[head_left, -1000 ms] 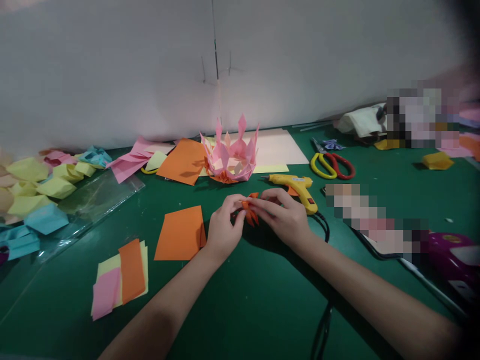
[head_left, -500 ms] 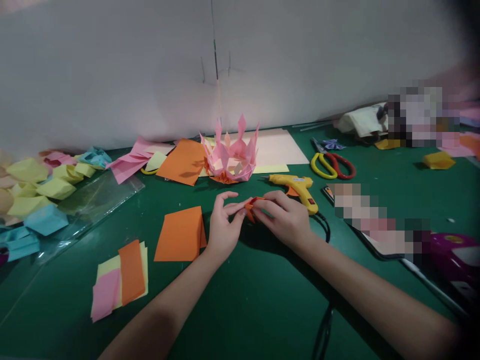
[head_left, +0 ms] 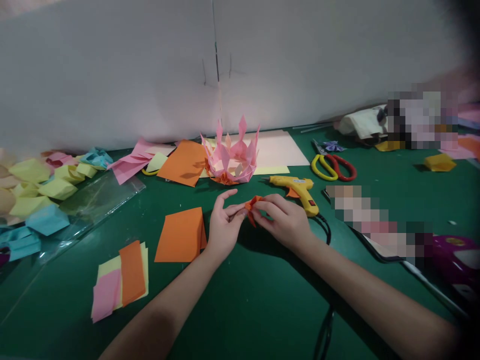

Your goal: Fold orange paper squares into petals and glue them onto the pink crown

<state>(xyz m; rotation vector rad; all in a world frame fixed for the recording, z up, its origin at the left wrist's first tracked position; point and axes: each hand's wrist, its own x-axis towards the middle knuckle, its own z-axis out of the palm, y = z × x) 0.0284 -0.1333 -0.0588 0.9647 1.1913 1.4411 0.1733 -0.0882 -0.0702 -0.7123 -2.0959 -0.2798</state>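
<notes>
Small folded orange paper piece [head_left: 251,212], held in two hands

Position: just above the green bench [head_left: 240,310], between the fingertips of both hands. Left hand [head_left: 224,225]: thumb and fingers pinching the piece's left side, one finger raised. Right hand [head_left: 288,219]: fingers closed on its right side. Beyond: pink pointed paper ring [head_left: 245,175], one; yellow glue gun [head_left: 293,183], one, near the right hand. Left of the left hand: orange sheet [head_left: 179,235], folded at its right edge.

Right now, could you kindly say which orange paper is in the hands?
The small folded orange piece, pinched by the left hand and right hand; the larger orange sheets lie unheld.
</notes>
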